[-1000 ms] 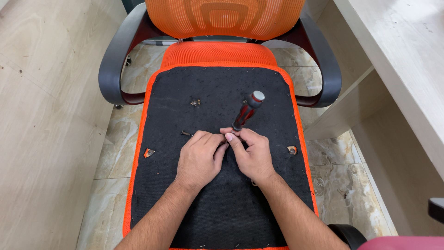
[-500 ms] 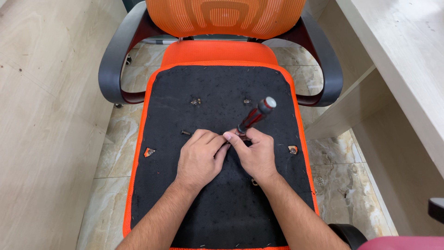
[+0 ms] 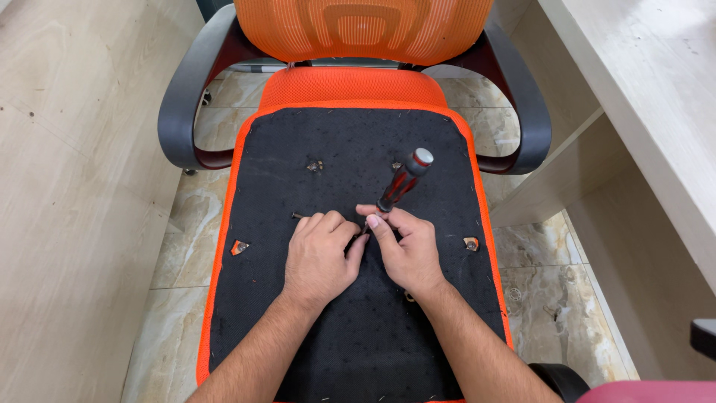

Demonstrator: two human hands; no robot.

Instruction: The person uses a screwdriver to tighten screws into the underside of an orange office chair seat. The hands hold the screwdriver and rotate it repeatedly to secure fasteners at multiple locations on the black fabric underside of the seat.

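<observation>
An orange office chair lies overturned, the black fabric underside of its seat (image 3: 350,328) facing up. My right hand (image 3: 403,250) grips a screwdriver (image 3: 403,181) with a red-and-black handle and grey cap, its shaft slanting down toward the seat between my hands. My left hand (image 3: 319,254) rests on the fabric right beside the tip, fingers curled against the right hand; what it pinches is hidden. A loose dark screw (image 3: 297,216) lies just left of my left fingers.
Screw holes show in the underside: one at upper middle (image 3: 315,166), metal-edged ones at left (image 3: 239,247) and right (image 3: 470,243). Grey armrests (image 3: 179,112) (image 3: 531,112) curve on both sides. A pale wooden desk (image 3: 656,97) runs along the right; marbled floor tiles lie below.
The screwdriver handle swung to the right half a second ago and has come back toward upright. Both hands stay in the same spot on the seat.
</observation>
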